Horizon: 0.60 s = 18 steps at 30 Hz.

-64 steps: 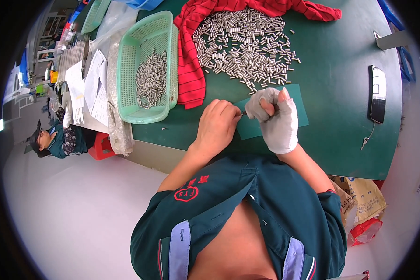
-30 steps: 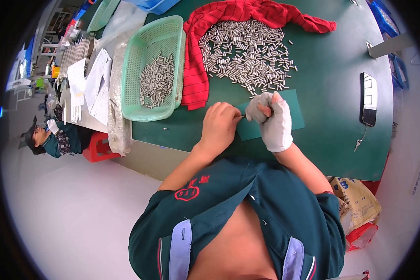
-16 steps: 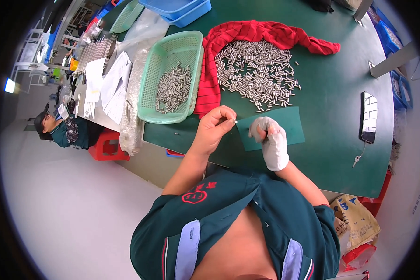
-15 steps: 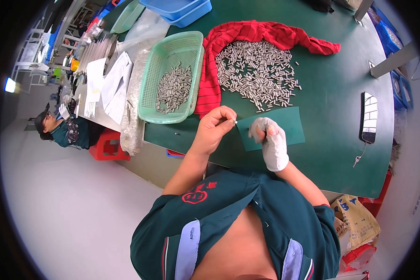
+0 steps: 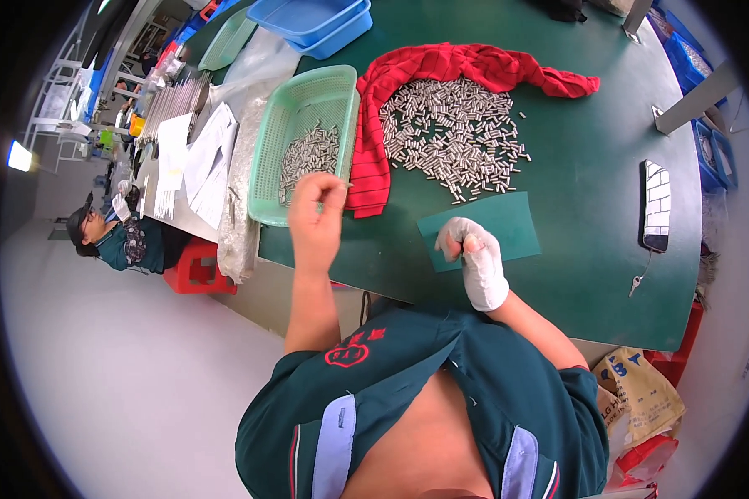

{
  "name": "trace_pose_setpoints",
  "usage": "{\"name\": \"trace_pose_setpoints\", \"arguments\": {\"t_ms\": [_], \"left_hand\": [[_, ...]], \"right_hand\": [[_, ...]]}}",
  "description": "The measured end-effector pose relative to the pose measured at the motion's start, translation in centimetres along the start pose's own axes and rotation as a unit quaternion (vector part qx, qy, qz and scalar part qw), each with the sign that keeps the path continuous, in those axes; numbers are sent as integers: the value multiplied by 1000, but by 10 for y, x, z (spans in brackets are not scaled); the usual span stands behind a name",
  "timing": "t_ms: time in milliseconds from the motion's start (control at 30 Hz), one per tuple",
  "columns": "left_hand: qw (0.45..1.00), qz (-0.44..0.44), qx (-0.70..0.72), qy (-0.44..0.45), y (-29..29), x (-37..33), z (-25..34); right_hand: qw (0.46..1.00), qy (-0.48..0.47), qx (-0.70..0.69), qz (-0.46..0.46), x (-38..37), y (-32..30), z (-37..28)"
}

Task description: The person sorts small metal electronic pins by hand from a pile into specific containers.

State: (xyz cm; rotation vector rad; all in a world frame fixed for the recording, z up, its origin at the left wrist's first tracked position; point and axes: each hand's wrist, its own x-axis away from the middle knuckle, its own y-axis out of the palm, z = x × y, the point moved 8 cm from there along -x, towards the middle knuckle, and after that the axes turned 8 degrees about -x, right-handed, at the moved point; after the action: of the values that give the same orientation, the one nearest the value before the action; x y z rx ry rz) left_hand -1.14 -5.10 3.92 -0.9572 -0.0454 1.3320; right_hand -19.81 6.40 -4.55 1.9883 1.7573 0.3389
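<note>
My bare left hand (image 5: 318, 212) is pinched at the near right rim of a green plastic basket (image 5: 261, 170). A small metal pin (image 5: 347, 185) shows faintly at its fingertips. In the basket lies a heap of short metal pins (image 5: 310, 156). My right hand (image 5: 477, 259), in a white glove with bare fingertips, is curled closed over a green sheet (image 5: 520, 226); whatever it may hold is hidden. Beyond it, many loose metal pins (image 5: 453, 137) are spread on the table, bordered by a red striped cloth (image 5: 374, 170) at the left and far side.
A phone (image 5: 655, 208) with a key (image 5: 636, 286) lies on the green table (image 5: 591, 166) at the right. Blue tubs (image 5: 316, 25) stand at the far side. Papers (image 5: 204, 158) and plastic wrap (image 5: 243, 191) lie left of the basket. Another person (image 5: 116, 233) sits at the far left.
My left hand has moved left, from beside the right hand over to the basket's rim. The right hand stays curled over the green sheet, nearly unmoved. The view has shifted slightly.
</note>
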Motion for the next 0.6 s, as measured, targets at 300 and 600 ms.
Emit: {"name": "trace_pose_setpoints", "arguments": {"t_ms": [300, 600], "left_hand": [[982, -107, -54, 145, 73, -7, 40], [952, -223, -97, 187, 147, 2, 22]], "right_hand": [[999, -9, 1, -37, 3, 8, -3], [998, 23, -15, -49, 1, 5, -3]]}}
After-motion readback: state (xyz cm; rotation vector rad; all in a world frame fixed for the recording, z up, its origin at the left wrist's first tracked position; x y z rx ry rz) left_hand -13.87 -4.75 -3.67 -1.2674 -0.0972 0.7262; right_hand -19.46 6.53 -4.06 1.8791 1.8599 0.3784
